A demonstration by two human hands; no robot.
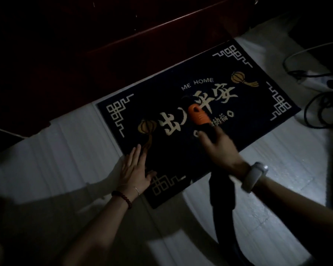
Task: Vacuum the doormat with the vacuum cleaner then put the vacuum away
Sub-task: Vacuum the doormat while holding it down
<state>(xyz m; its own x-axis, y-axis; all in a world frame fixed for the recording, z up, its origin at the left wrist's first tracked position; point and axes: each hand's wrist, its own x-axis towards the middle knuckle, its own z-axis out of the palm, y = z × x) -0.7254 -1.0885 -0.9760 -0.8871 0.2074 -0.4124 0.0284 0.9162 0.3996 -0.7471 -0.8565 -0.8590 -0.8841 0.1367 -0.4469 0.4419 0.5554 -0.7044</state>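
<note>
A dark blue doormat [229, 127] with cream characters and lantern prints lies slanted on the pale floor. My right hand [221, 150] grips a handheld vacuum cleaner [198, 116] with an orange front section, its nozzle down on the middle of the mat. A dark hose or strap [222, 191] trails from it under my wrist toward me. My left hand [135, 169] lies flat with straight fingers on the mat's near left edge. The scene is dim.
A dark red wooden door or threshold [104, 54] runs along the mat's far edge. At the right, cables [319, 110] and a white power strip [315, 81] lie on the floor. Pale floor [56, 154] surrounds the mat.
</note>
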